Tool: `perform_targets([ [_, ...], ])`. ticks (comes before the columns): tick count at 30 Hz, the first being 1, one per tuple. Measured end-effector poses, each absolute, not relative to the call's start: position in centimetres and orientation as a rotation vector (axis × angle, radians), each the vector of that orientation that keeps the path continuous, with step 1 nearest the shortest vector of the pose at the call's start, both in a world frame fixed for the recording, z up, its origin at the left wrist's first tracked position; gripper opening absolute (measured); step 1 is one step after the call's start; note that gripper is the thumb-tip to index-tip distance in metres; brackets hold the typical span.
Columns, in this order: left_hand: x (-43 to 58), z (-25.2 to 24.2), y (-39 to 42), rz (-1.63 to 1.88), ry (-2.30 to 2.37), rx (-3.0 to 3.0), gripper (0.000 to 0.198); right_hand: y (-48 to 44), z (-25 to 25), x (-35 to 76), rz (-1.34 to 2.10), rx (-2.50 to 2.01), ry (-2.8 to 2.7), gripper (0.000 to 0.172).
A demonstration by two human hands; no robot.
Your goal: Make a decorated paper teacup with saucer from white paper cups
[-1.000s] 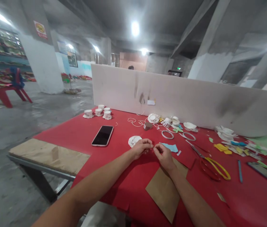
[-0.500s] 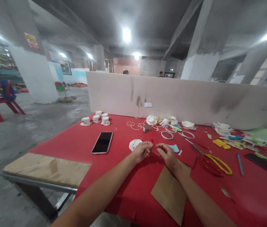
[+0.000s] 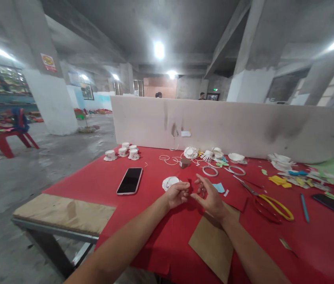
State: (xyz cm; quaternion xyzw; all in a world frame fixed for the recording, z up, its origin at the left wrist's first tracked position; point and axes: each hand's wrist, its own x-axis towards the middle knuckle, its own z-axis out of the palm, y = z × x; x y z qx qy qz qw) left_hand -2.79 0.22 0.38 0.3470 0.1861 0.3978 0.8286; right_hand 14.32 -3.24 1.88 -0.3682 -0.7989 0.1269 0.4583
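My left hand [image 3: 179, 195] pinches a small red piece [image 3: 190, 187], perhaps paper, that barely stands out from the red tabletop [image 3: 155, 228]. Close on its right, my right hand [image 3: 208, 196] has its thumb and fingers apart, with nothing visible held. Just behind my left hand lies a white scalloped paper piece [image 3: 169, 182], partly covered by the fingers. A brown sheet of card [image 3: 212, 244] lies beneath my right wrist. Beside that hand sit a light blue scrap [image 3: 218, 187] and a small white strip [image 3: 226, 193].
A phone [image 3: 129, 181] and several white paper cups [image 3: 134, 154] are at left. Tape rolls [image 3: 210, 170], a brown block [image 3: 184, 163] and white string stand behind the hands. To the right lie yellow-handled scissors [image 3: 276, 206], a blue pen [image 3: 305, 208] and paper scraps [image 3: 279, 181]. A pale panel [image 3: 143, 122] borders the back.
My right hand has opened, its thumb and fingers spreading apart beside the red piece. My left hand keeps its pinch. The whole view has shifted slightly.
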Motion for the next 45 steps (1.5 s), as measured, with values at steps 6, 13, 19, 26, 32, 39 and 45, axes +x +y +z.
perform_targets([
  [6, -2.8, -0.2, 0.3, 0.794, 0.413, 0.751, 0.017, -3.6, 2.5, 14.6, 0.200, -0.846, -2.099, 0.060],
  [13, -2.8, -0.1, 0.2, 0.767, 0.378, 0.769, 0.016, -3.7, 2.7, 14.5, 0.179, -0.820, -2.099, 0.047],
  [19, -2.8, 0.1, 0.0, 0.683, 0.334, 0.777, 0.019, -3.6, 2.5, 14.5, 0.179, -0.793, -2.135, 0.049],
  [26, -2.2, 0.6, -0.5, 0.741, 0.422, 0.858, 0.017, -3.1, 2.0, 14.6, 0.120, -0.837, -2.108, 0.045],
  [32, -2.2, 1.1, -0.8, 0.790, 0.473, 0.935, 0.022, -3.0, 1.7, 14.7, 0.105, -0.844, -2.129, 0.047],
  [39, -2.3, 1.1, -0.7, 0.780, 0.482, 0.983, 0.024, -3.2, 1.9, 14.6, 0.098, -0.839, -2.156, 0.048],
  [45, -2.3, 1.2, -0.6, 0.792, 0.556, 0.993, 0.028, -3.3, 1.8, 14.7, 0.081, -0.854, -2.161, 0.052],
])
